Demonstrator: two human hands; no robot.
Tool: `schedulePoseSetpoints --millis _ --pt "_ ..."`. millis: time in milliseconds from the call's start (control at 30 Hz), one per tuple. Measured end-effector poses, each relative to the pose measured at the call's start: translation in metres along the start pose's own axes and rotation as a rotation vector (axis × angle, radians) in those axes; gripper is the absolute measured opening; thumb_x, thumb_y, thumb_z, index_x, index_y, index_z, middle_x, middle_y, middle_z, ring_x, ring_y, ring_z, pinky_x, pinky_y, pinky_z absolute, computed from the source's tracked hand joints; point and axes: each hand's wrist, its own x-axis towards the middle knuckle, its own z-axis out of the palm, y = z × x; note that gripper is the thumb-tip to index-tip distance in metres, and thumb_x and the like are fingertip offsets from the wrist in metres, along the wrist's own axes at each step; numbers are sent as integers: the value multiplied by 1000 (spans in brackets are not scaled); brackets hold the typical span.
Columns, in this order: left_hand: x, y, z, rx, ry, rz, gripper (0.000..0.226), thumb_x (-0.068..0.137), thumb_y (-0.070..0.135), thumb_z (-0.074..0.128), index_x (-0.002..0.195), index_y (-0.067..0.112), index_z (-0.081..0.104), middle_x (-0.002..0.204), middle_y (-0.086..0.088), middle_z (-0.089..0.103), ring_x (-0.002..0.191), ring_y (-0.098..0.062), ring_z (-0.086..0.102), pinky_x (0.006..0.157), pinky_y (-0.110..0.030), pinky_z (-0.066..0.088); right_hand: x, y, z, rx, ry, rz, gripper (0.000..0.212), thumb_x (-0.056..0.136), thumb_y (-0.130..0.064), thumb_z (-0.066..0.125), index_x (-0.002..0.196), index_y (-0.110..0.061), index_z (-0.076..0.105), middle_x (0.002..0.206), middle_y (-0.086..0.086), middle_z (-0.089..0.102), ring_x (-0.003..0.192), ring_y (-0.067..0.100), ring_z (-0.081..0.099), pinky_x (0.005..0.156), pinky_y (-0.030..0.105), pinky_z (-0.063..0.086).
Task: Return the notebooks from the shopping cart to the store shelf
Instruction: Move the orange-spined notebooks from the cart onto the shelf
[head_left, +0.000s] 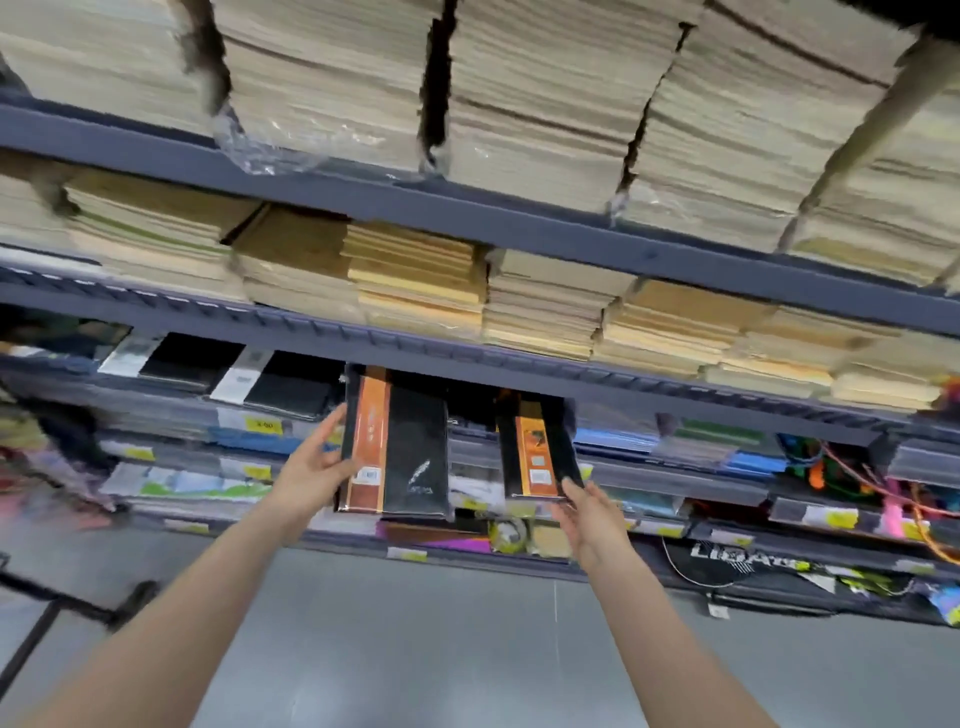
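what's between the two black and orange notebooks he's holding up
In the head view no object fills the gap between the left notebook and the right notebook; only the dark shelf opening shows behind.

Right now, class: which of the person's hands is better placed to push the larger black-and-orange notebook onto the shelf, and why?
Probably the left hand: it already grips the larger notebook's left edge. The right hand only touches the bottom of the smaller notebook, further right.

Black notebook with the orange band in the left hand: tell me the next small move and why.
Probably slide the black notebook with the orange band further back onto the grey metal shelf. The left hand grips its left edge, and most of it overhangs the shelf front. The right hand touches a second black notebook with an orange band, which overhangs too.
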Motion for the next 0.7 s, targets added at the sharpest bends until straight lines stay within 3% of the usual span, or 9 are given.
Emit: schedulePoseSetpoints --millis 100,200,300,400,500,567,633,700 --pt "25 -6 1 -15 9 19 66 90 6 58 134 49 36 93 0 73 88 -14 68 93 -43 45 40 6 19 -17 -8 -45 52 89 -3 56 138 -6 37 118 14 59 80 15 61 82 28 49" --pt "48 -20 -5 -21 7 28 67 88 10 62 127 59 38 120 -19 62 106 -22 60 94 -45 42 74 7 46 9 12 -95 50 89 -4 57 136 -8 39 115 14 59 79 16 60 84 30 50" --pt "61 -31 -6 -56 -7 21 68 88 8 61 125 60 39 129 -14 52 123 -17 46 105 -52 35 96 11 60 20 20 -139 47 91 -11 56 135 -10 40 91 6 61 71 13 59 67 21 54" --pt "65 -34 -2 -43 1 43 68 90 4 56 135 50 34 119 -6 45 115 -6 45 104 -44 36 106 14 60 -54 38 -231 48 90 -19 58 134 -8 41 113 12 59 72 16 61 61 17 56" --pt "66 -33 -2 -11 -23 58 68 91 5 55 140 46 30 131 -10 52 116 -17 52 99 -41 37 96 18 49 -255 -4 -272 56 91 -31 55 141 -18 32 103 10 60 76 21 63 71 27 54" --pt "66 -33 -3 -16 -27 54 68 91 5 55 139 48 30 134 -12 52 111 -22 53 88 -37 44 86 27 38 -468 25 -326 58 91 -36 53 143 -25 29 101 10 59 79 22 63 69 29 47" --pt "68 -35 -5 -26 -41 50 69 91 5 55 138 49 31 132 -8 53 121 -19 47 99 -42 41 81 37 28 -694 96 -478 57 91 -39 52 142 -27 31 109 19 57 86 24 60 73 34 45" --pt "70 -35 -8 -15 -47 41 69 91 7 56 136 53 32 132 -7 54 126 -23 47 108 -48 33 83 44 23 -906 162 -700 56 90 -37 54 141 -24 36 118 19 49 99 26 52 87 36 40"
